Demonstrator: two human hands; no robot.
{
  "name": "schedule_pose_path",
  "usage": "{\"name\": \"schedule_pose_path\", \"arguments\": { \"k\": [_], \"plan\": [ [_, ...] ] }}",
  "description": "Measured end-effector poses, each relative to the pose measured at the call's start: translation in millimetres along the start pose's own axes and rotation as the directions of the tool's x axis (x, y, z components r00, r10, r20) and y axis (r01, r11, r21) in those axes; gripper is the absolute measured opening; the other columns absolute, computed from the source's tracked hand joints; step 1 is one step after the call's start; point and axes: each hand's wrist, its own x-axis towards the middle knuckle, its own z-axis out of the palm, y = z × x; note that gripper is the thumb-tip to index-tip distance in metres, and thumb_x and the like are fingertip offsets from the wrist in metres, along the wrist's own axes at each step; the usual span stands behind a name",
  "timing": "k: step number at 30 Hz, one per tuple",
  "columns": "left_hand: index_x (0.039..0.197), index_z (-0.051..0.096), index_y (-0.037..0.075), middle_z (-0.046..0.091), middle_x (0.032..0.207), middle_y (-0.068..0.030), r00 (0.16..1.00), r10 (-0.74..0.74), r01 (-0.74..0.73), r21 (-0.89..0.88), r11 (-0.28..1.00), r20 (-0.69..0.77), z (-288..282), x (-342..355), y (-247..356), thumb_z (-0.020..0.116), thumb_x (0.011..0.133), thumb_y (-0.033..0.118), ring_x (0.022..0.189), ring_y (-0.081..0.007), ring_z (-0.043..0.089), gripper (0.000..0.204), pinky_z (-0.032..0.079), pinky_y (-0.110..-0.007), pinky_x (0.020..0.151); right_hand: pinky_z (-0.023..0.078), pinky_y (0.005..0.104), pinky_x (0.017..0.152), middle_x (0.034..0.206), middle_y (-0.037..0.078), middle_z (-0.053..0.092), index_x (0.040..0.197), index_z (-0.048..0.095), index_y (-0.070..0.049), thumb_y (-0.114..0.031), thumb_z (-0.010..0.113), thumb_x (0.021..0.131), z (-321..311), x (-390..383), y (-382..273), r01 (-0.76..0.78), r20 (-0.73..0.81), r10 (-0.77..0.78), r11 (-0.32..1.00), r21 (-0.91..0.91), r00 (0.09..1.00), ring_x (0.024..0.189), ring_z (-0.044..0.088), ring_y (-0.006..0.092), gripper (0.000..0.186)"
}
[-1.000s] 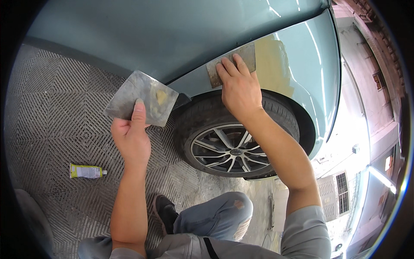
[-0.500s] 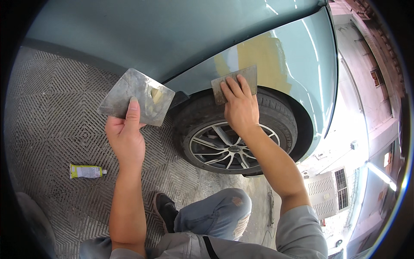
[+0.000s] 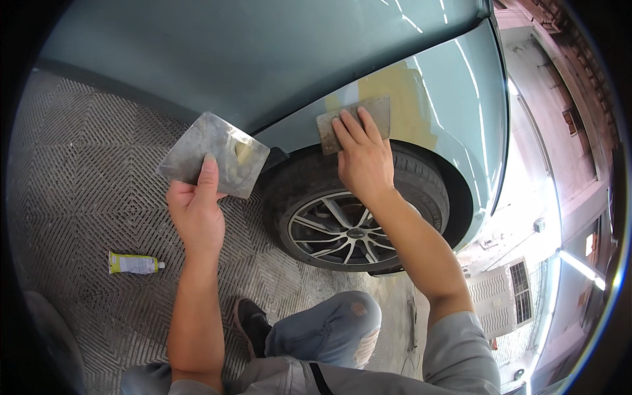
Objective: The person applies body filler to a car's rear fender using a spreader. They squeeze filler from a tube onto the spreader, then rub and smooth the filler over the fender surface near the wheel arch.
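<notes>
My left hand is closed on a square metal plate, thumb on top, held above the floor. A small lump of yellowish filler lies near the plate's right edge, among smears. My right hand grips a flat rectangular scraper, its fingers spread across the face. The scraper lies against the blue-green car fender, just above the wheel arch. Beyond it a patch of yellow filler coats the fender. Part of that patch is hidden behind the scraper.
Below the fender is a tyre with a spoked wheel. A yellow-green tube lies on the grey ridged floor mat at left. The car door spans the top. My bent knee is near the wheel.
The scraper has shifted slightly left and up along the fender. My left hand and the plate have moved slightly right and down. The whole view has shifted a little too.
</notes>
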Motion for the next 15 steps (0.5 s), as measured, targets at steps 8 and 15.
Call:
{"name": "schedule_pose_path", "arguments": {
  "k": [8,15],
  "plan": [
    [0.101,0.056,-0.006,0.062,0.094,-0.009,0.998,-0.016,0.015,-0.001,1.0,-0.054,2.4,0.6,4.0,0.057,0.093,0.013,0.079,-0.0127,0.062,0.021,0.053,-0.025,0.068,0.041,0.0394,0.094,0.131,0.003,0.051,0.121,0.057,-0.011,-0.008,0.061,0.073,9.4,24.4,1.1,0.04,0.018,-0.04,0.999,-0.032,0.999,0.129,0.038,0.0248,0.048],
    [0.101,0.057,-0.006,0.062,0.094,-0.0087,0.998,-0.036,0.037,0.019,0.999,-0.052,0.6,0.7,1.7,0.056,0.093,0.013,0.079,-0.0128,0.062,0.02,0.054,-0.026,0.068,0.043,0.0393,0.087,0.132,0.002,0.051,0.121,0.057,-0.011,-0.007,0.06,0.074,15.1,25.9,2.9,0.073,0.021,-0.072,0.994,-0.083,0.997,0.129,0.039,0.0239,0.047]
  ]
}}
